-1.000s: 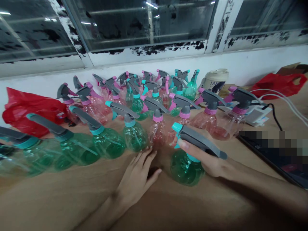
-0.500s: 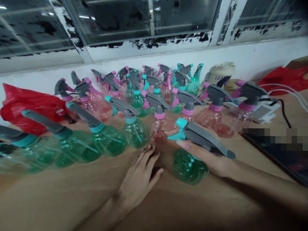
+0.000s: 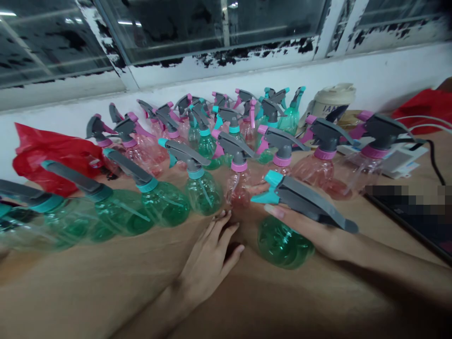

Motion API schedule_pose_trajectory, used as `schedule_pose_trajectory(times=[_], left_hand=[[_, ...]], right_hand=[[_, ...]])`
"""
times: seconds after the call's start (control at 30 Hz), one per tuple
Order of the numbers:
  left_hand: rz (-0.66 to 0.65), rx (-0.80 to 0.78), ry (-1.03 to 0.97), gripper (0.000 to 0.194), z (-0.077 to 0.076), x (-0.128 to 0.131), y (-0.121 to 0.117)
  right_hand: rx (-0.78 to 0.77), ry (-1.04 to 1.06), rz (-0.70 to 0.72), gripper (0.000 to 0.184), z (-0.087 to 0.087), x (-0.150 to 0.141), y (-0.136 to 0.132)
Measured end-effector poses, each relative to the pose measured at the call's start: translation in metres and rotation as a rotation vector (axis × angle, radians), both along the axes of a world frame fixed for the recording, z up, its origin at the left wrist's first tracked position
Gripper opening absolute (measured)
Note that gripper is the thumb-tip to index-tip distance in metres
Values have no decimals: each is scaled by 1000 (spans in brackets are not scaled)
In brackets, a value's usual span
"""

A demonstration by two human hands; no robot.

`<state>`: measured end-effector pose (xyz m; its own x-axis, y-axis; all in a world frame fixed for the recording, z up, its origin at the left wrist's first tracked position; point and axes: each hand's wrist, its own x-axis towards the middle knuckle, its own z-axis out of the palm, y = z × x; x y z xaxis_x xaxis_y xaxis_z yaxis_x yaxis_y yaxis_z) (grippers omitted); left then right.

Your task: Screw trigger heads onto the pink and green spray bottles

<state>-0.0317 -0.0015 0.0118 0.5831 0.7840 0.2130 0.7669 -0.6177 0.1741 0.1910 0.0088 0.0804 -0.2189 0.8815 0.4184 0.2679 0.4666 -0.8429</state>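
My right hand (image 3: 310,228) is wrapped round the neck of a green spray bottle (image 3: 284,245) with a grey trigger head and teal nozzle, which stands on the brown table (image 3: 106,287). My left hand (image 3: 210,259) lies flat on the table with fingers stretched out, its fingertips close to a pink spray bottle (image 3: 238,186) and a green spray bottle (image 3: 201,186). Many more pink and green spray bottles stand in rows behind, up to the white wall.
Red plastic bags lie at the far left (image 3: 49,155) and far right (image 3: 423,106). A cream lidded tub (image 3: 332,101) stands by the wall. A white power strip (image 3: 395,162) with cables and a dark flat object (image 3: 423,221) are at the right.
The view has shifted slightly, so everything sits a little further right. My right hand with the green bottle has edged right and forward. My left hand has stayed flat on the table.
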Motion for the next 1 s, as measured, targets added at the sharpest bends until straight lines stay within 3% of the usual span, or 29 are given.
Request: schedule_pose_trajectory(times=[0.27, 0.53, 0.77, 1.0], left_hand=[[5, 22, 2, 35, 1, 0, 0], [3, -8, -54, 34, -1, -2, 1], [-1, -33, -59, 33, -3, -2, 2], [1, -42, -60, 33, -2, -2, 1]], right_hand=[[-46, -31, 54, 16, 6, 1, -1], [-73, 16, 78, 14, -1, 3, -1], [-61, -2, 8, 18, 3, 1, -1], [-34, -11, 35, 17, 4, -1, 0]])
